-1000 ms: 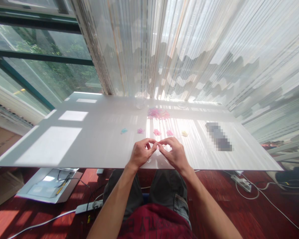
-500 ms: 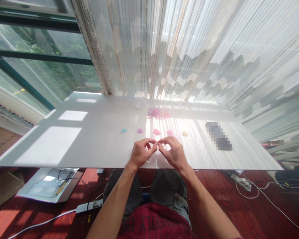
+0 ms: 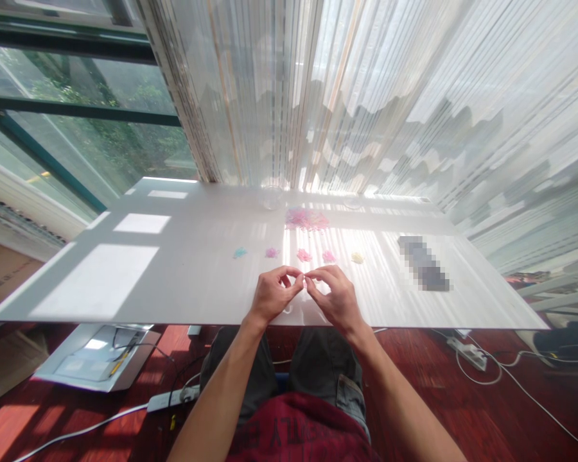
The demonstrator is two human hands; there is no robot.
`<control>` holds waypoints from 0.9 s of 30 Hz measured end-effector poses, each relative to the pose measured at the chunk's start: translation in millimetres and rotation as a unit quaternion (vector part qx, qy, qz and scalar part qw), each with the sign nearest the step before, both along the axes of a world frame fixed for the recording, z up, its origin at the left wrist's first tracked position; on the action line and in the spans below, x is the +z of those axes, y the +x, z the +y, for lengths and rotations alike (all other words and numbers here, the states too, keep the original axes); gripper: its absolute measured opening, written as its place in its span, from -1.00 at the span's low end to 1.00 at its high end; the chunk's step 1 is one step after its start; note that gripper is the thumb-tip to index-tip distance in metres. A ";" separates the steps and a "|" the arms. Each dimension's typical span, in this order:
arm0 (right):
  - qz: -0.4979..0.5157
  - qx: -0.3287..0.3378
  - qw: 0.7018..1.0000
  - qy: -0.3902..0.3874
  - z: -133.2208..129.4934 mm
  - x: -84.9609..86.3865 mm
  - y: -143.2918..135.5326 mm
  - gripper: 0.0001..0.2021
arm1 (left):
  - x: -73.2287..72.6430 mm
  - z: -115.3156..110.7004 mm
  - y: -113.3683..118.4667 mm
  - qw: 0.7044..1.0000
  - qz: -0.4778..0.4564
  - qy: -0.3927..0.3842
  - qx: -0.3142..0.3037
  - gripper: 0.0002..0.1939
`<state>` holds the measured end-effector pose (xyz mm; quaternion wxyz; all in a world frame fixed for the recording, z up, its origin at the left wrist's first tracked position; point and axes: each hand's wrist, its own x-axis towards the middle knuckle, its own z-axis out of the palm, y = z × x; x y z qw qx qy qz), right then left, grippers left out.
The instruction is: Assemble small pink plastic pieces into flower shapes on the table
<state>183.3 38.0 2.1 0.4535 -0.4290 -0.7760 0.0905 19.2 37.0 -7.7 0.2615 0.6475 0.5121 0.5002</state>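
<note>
My left hand [image 3: 275,292] and my right hand [image 3: 334,292] meet over the table's near edge, each with thumb and forefinger pinched. Their fingertips nearly touch, and whatever sits between them is too small to make out. Just beyond the hands runs a row of small piles of thin coloured pieces: a blue pile [image 3: 240,253], a purple pile [image 3: 271,253], a coral-pink pile [image 3: 304,255], a pink pile [image 3: 328,256] and a pale yellow pile [image 3: 358,257]. Farther back lies a larger mixed heap [image 3: 307,219], mostly pink.
A clear round container [image 3: 271,197] stands at the back of the white table [image 3: 192,282]. On the right lies a dark pixelated object [image 3: 424,263]. Power strips [image 3: 166,400] and cables are on the red floor, beside a white box [image 3: 94,359]. Striped curtains hang behind.
My right hand's fingers have shifted very slightly at the pinch. The piles and the heap stay as they were.
</note>
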 end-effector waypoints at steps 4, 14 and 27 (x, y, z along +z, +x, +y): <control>-0.001 0.009 1.000 -0.023 2.6 2.1 3.1 -0.92 | -0.8 0.3 0.0 1.000 0.001 0.003 -0.002 -0.88; -0.073 0.044 0.996 0.018 11.2 5.2 12.0 -0.90 | -5.1 0.2 -0.5 1.000 0.020 0.005 -0.024 -0.89; -0.001 0.021 0.999 -0.039 6.0 3.8 6.8 -0.97 | -5.6 1.3 0.0 1.000 0.012 0.004 -0.024 -0.90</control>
